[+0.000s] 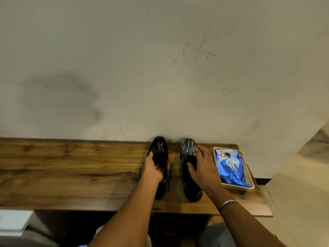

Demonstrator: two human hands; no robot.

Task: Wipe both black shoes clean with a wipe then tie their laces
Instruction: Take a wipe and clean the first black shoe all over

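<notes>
Two black shoes stand side by side on the wooden table (71,168), toes toward the wall. My left hand (152,168) grips the left shoe (159,147) at its opening, thumb on the outer side and fingers curled inside. My right hand (203,164) lies over the right shoe (188,147), fingers spread on its upper and thumb at the opening. Loose black laces (169,175) trail from the left shoe onto the table. A blue pack of wipes (229,166) lies in a small beige tray (247,188) to the right of the shoes.
The table backs onto a scuffed pale wall (160,68). Its right end is just past the tray. A white object (12,221) sits below the table's front edge at the lower left. A metal bangle (228,204) circles my right wrist.
</notes>
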